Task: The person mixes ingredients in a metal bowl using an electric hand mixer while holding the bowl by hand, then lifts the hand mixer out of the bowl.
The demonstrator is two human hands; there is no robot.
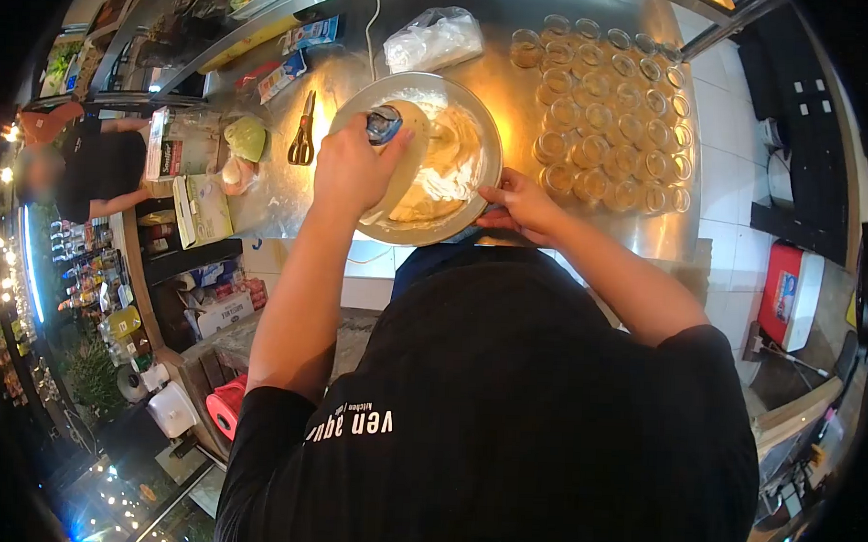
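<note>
A large round metal bowl (pixel 493 115) stands at the table's front edge. Inside it lies a tan, creamy mixture (pixel 448 138) streaked with white. My left hand (pixel 354 168) is over the bowl's left side, its fingers wrapped round an object with a shiny blue-and-dark rounded end (pixel 384 124); its kind is unclear. A smooth beige surface beside that hand reaches over the mixture, and I cannot tell whether it belongs to the held object. My right hand (pixel 519 202) grips the bowl's lower right rim, with the thumb on top.
Several rows of glass jars (pixel 612 115) stand right of the bowl. Behind it lies a clear plastic bag (pixel 432 40). Orange-and-black scissors (pixel 303 133), a green bag (pixel 245 138) and boxes (pixel 202 210) are at left. Another person (pixel 93 168) stands at far left.
</note>
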